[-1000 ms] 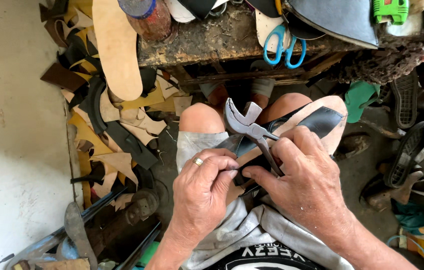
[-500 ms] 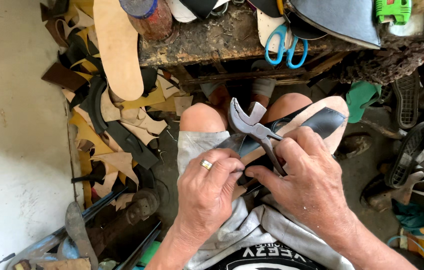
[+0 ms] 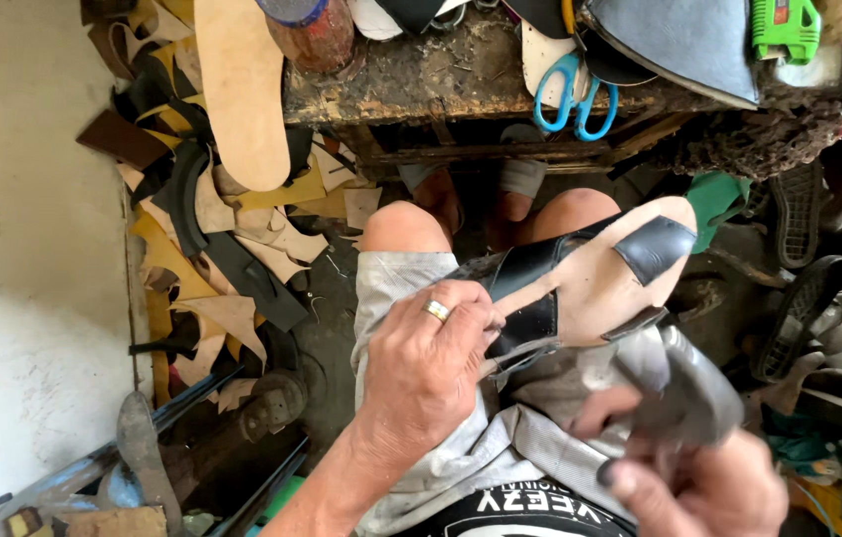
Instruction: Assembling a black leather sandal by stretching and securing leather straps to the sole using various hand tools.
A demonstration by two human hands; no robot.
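Note:
A tan sandal sole with black leather straps [image 3: 590, 283] lies bottom-up across my lap. My left hand [image 3: 431, 368], a ring on one finger, presses on the heel end of the sandal and pinches a black strap against it. My right hand [image 3: 689, 477] has drawn back to the lower right and grips metal pincers [image 3: 694, 393], blurred by motion, apart from the sole. My bare knees [image 3: 406, 229] show above the sandal.
A worn wooden workbench [image 3: 461, 80] stands ahead with blue-handled scissors [image 3: 570, 94], a brown jar [image 3: 317, 40], dark leather pieces and a green tool [image 3: 787, 28]. A tan insole [image 3: 242, 89] and leather scraps [image 3: 212, 249] pile at left. Shoe soles [image 3: 804, 298] lie at right.
My right hand has pulled the pincers off the sandal and down toward the lower right. My left hand stays on the heel end. The sole is now uncovered.

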